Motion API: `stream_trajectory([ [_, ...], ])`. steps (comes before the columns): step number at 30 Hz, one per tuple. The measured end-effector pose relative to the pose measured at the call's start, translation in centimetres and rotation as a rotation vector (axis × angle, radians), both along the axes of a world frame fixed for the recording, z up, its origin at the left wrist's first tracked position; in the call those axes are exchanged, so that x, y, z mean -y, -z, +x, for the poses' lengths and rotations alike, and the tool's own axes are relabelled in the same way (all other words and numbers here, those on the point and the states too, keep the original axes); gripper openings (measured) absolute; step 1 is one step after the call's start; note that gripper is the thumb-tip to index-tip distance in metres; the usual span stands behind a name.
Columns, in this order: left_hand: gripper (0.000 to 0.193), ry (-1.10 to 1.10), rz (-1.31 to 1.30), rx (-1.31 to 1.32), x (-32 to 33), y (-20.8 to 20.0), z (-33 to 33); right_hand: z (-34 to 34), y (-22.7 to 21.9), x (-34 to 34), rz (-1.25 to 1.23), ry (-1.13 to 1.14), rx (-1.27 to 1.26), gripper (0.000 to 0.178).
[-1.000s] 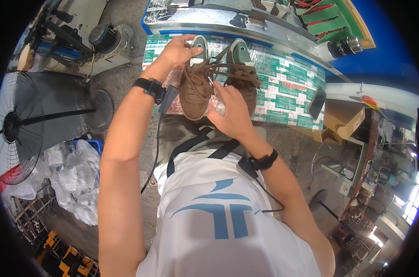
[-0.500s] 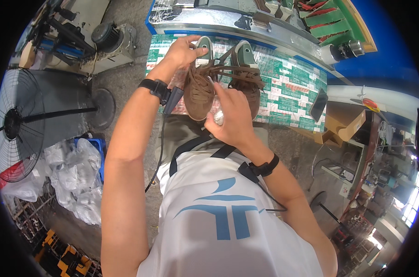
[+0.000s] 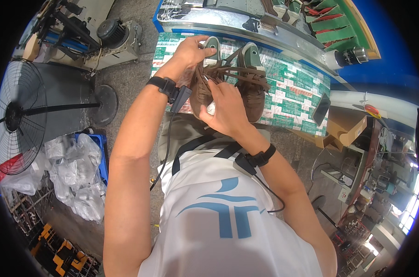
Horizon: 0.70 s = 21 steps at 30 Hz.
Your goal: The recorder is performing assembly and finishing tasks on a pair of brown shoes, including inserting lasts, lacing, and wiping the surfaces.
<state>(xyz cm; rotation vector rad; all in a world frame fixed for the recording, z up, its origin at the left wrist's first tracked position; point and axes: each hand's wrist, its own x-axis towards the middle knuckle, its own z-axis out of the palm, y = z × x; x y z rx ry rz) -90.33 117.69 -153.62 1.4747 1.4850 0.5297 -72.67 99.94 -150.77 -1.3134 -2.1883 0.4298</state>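
Observation:
A pair of brown lace-up shoes with green insoles stands on a taped surface, toes toward me. My left hand (image 3: 189,52) grips the heel of the left shoe (image 3: 199,92), thumb at its green insole and fingers behind. My right hand (image 3: 229,107) is over that shoe's toe and laces, its index finger stretched along the lacing. A white wad (image 3: 211,109) sits in its curled grip, partly hidden. A thin pale tip shows by the index fingertip; its kind is unclear. The right shoe (image 3: 254,99) stands alongside, loose brown laces (image 3: 246,73) lying across it.
Beneath the shoes is a surface covered in green-and-white printed tape (image 3: 290,104), with a dark phone (image 3: 321,108) at its right end. Behind runs a metal conveyor edge (image 3: 209,21). An open cardboard box (image 3: 350,131) stands right; a fan (image 3: 15,111) and plastic bags (image 3: 75,173) are left.
My right hand has shifted slightly left over the left shoe, covering more of its toe. My left hand keeps its hold on the heel. The whole view has shifted a little.

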Motion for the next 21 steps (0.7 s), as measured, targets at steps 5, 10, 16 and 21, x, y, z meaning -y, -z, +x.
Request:
stream_trajectory([
  [5, 0.075, 0.025, -0.049, 0.025, 0.0, -0.7, 0.3, -0.4, 0.3, -0.9, -0.078, 0.065, -0.112, 0.066],
  [10, 0.075, -0.009, -0.082, 0.035, -0.4, -0.8, 0.3, -0.1, -1.7, 1.1, -0.225, -0.001, -0.212, 0.067],
  [16, 0.071, 0.028, 0.056, -0.004, -0.4, -0.6, 0.0, 4.4, -1.8, 2.1, -0.09, -0.076, -0.248, 0.074],
  [21, 0.082, -0.141, 0.194, 0.089, 4.3, 3.1, -0.4, 5.5, -2.5, 1.7, 0.068, 0.087, -0.237, 0.081],
])
